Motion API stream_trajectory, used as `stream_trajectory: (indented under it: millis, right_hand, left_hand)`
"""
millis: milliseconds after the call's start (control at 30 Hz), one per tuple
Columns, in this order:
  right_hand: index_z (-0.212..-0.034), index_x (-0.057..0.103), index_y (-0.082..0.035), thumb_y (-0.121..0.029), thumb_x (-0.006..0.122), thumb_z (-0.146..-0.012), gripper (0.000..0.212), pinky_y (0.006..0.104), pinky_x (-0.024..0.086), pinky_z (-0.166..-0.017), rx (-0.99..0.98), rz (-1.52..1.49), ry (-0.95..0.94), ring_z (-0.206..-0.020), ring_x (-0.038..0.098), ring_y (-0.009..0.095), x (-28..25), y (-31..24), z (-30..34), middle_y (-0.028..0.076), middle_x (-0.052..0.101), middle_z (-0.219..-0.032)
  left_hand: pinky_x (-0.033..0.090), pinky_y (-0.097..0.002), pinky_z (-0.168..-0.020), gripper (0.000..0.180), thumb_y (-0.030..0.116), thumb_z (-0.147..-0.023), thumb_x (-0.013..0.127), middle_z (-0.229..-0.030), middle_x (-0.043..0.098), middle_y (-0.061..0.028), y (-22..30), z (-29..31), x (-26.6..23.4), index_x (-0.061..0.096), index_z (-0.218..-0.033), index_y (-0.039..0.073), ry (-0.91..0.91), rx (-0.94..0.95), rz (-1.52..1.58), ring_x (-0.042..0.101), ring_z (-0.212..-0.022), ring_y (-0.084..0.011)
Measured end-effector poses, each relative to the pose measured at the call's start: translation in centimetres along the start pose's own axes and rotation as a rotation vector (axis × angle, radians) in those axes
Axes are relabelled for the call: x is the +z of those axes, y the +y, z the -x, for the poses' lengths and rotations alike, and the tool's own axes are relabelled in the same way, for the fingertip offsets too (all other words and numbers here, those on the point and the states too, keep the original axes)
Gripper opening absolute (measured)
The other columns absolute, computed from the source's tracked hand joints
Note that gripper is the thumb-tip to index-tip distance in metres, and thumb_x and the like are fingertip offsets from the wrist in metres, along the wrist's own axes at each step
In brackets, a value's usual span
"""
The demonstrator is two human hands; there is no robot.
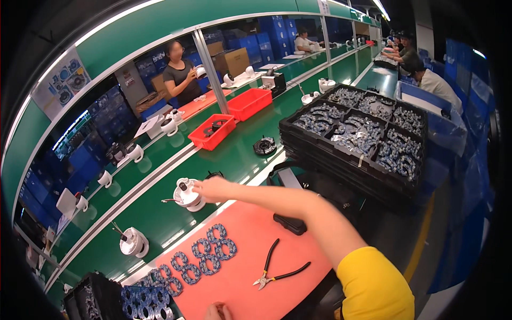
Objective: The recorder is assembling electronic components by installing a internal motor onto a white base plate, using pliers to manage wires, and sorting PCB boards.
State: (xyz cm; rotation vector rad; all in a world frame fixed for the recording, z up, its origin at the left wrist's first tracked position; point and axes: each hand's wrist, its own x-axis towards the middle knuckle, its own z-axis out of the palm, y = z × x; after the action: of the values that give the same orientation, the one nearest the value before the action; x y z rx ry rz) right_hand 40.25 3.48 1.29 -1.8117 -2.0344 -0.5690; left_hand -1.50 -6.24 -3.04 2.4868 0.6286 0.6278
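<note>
Leftward stretches the right hand, at a white housing; whether clamped on it, I cannot tell.

The white housing is smooth, faintly glossy plastic, and the green worktop has a slick shine — the pink mat looks smooth and duller. The pliers pair bare metal with black, plastic-looking grips. Red bins are smooth plastic, black trays matt plastic, the yellow sleeve soft cloth.
</note>
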Motion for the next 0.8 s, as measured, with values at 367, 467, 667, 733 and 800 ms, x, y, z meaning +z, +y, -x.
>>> stream_trajectory:
  millis: [367, 467, 667, 733, 800]
  right_hand:
    - [-0.094, 0.067, -0.003, -0.039, 0.070, -0.074, 0.041, 0.0411, 0.051, -0.080, 0.645, 0.557, -0.439, -0.100, 0.058, 0.029, -18.3, 11.3, 16.2, 0.011, 0.060, -0.102]
    - [-0.087, 0.064, -0.005, -0.021, 0.068, -0.070, 0.024, 0.0377, 0.051, -0.076, 0.461, 0.631, -0.281, -0.094, 0.056, 0.028, -18.2, 12.1, 20.5, 0.009, 0.056, -0.097]
    - [-0.079, 0.061, -0.007, -0.015, 0.064, -0.067, 0.015, 0.0365, 0.048, -0.074, 0.338, 0.692, -0.129, -0.086, 0.055, 0.026, -17.0, 11.1, 20.9, 0.009, 0.054, -0.090]
    - [-0.079, 0.061, -0.007, -0.017, 0.065, -0.066, 0.017, 0.0362, 0.047, -0.074, 0.327, 0.688, -0.133, -0.085, 0.055, 0.026, -16.5, 11.6, 20.7, 0.009, 0.055, -0.090]
    - [-0.081, 0.063, -0.007, -0.020, 0.065, -0.066, 0.020, 0.0385, 0.047, -0.076, 0.375, 0.656, -0.232, -0.088, 0.054, 0.027, -15.7, 11.2, 19.7, 0.010, 0.055, -0.091]
  left_hand:
    - [0.047, -0.0373, -0.062, 0.014, 0.011, -0.090, 0.057, -0.079, 0.061, -0.0167, -0.3, 0.6, 0.7, 0.060, -0.100, 0.001, -0.026, -0.151, 0.101, 0.057, -0.067, -0.0279]
    - [0.045, -0.0366, -0.062, 0.013, 0.010, -0.090, 0.057, -0.078, 0.060, -0.0152, -0.1, 0.5, 0.7, 0.060, -0.100, 0.002, -0.045, -0.181, 0.128, 0.055, -0.067, -0.0259]
    - [0.043, -0.0369, -0.060, 0.011, 0.008, -0.090, 0.057, -0.073, 0.056, -0.0148, 0.3, 0.9, 0.2, 0.060, -0.097, 0.001, -0.012, -0.098, 0.071, 0.052, -0.063, -0.0268]
    - [0.043, -0.0366, -0.059, 0.010, 0.007, -0.089, 0.057, -0.073, 0.055, -0.0153, 0.2, 0.7, 0.5, 0.060, -0.097, 0.001, 0.025, -0.036, 0.070, 0.051, -0.062, -0.0276]
    - [0.044, -0.0363, -0.058, 0.010, 0.006, -0.089, 0.057, -0.071, 0.054, -0.0157, 0.3, 0.2, 0.5, 0.060, -0.097, 0.001, 0.032, -0.035, 0.064, 0.050, -0.060, -0.0281]
